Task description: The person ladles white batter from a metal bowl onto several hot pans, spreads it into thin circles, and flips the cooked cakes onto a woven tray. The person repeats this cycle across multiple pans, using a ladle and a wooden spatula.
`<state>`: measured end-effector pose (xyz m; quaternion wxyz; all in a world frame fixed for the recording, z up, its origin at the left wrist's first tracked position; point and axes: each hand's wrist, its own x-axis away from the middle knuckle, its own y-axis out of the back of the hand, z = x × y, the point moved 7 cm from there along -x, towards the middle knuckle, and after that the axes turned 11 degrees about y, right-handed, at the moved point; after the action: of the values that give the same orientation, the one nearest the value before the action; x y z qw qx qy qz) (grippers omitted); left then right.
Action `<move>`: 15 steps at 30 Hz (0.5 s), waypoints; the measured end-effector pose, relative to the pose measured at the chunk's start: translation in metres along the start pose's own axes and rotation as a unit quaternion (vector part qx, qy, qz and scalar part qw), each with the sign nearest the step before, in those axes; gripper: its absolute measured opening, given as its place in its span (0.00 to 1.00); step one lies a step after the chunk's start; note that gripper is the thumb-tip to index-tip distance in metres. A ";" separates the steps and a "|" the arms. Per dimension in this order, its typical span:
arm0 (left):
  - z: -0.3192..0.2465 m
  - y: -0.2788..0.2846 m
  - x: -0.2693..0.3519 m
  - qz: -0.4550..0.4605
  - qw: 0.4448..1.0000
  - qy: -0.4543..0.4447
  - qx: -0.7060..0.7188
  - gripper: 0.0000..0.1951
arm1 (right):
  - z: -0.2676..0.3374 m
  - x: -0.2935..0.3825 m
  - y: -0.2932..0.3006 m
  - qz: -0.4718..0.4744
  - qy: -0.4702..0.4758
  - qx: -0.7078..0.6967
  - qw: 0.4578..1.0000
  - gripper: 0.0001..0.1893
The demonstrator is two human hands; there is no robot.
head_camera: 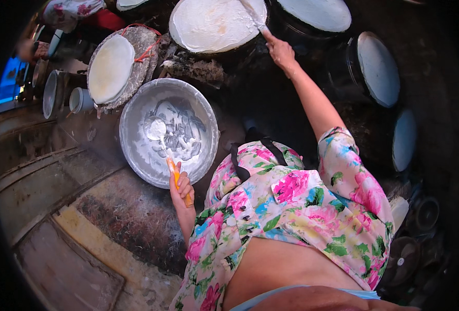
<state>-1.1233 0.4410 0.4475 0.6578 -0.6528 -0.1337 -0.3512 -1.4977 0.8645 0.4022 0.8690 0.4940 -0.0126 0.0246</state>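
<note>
My left hand point(182, 187) grips the orange handle of a ladle point(155, 129). The ladle's bowl, coated in white batter, is inside a large metal basin point(137, 107), whose bottom holds more wet batter. Up and to the right, my right hand point(282, 55) is closed around the end of a long flat spatula point(253, 14) smeared with white. Its blade lies across the right part of a round griddle, over a spread white batter sheet point(206, 29) with a slightly browned middle. The far end of the blade is cut off by the picture's top edge.
Left of the griddle, pale round sheets point(110, 70) rest on a rough round board point(148, 41) with red cord point(147, 56). More white-covered griddles point(317, 13) curve down the right side. A white bucket point(80, 100) and metal pot point(51, 95) stand left. Another person's floral clothing point(68, 11) shows top left.
</note>
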 end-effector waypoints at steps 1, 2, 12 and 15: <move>0.003 -0.001 0.003 0.004 1.000 -0.002 0.000 0.23 | 0.000 -0.010 0.006 -0.005 0.008 0.020 1.000 0.23; 0.005 0.000 0.006 -0.009 1.000 -0.006 -0.007 0.23 | -0.010 -0.023 0.003 -0.032 0.040 -0.018 0.999 0.23; 0.008 0.007 -0.001 -0.006 1.000 0.002 -0.002 0.23 | 0.011 0.057 -0.015 0.023 0.031 -0.085 0.996 0.24; 0.009 0.007 -0.009 0.007 0.999 0.021 0.027 0.23 | 0.010 0.057 -0.009 0.035 0.043 -0.029 0.998 0.25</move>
<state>-1.1231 0.4518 0.4376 0.6803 -0.6279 -0.1249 -0.3569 -1.4407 0.8533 0.4019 0.8814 0.4661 0.0063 0.0760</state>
